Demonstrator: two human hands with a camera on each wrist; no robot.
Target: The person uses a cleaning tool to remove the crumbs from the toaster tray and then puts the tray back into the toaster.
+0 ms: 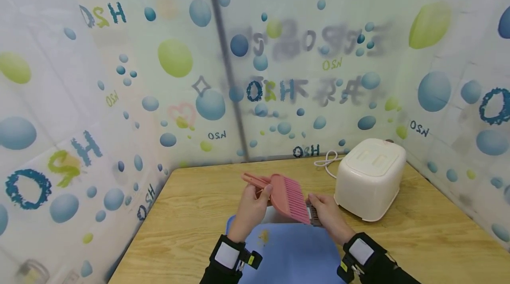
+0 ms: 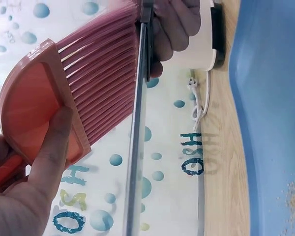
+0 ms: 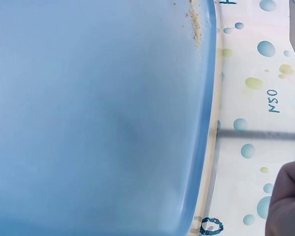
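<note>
My left hand (image 1: 253, 206) grips a pink brush (image 1: 280, 195) by its handle, with a finger laid along the brush's flat head in the left wrist view. The bristles (image 2: 101, 73) point toward my right hand (image 1: 328, 217). That hand pinches the dark end of a thin metal crumb tray (image 2: 136, 128), seen edge-on in the left wrist view, with the bristle tips right at it. The brush partly hides the crumb tray in the head view. Below both hands lies a blue tray (image 1: 295, 253) with pale crumbs (image 1: 264, 236) on it. Only part of my right hand shows in the right wrist view.
A white toaster (image 1: 370, 180) stands at the right on the wooden table (image 1: 199, 200), its white cord (image 1: 327, 160) behind it. A curtain (image 1: 191, 75) with bubbles and letters surrounds the back and sides of the table.
</note>
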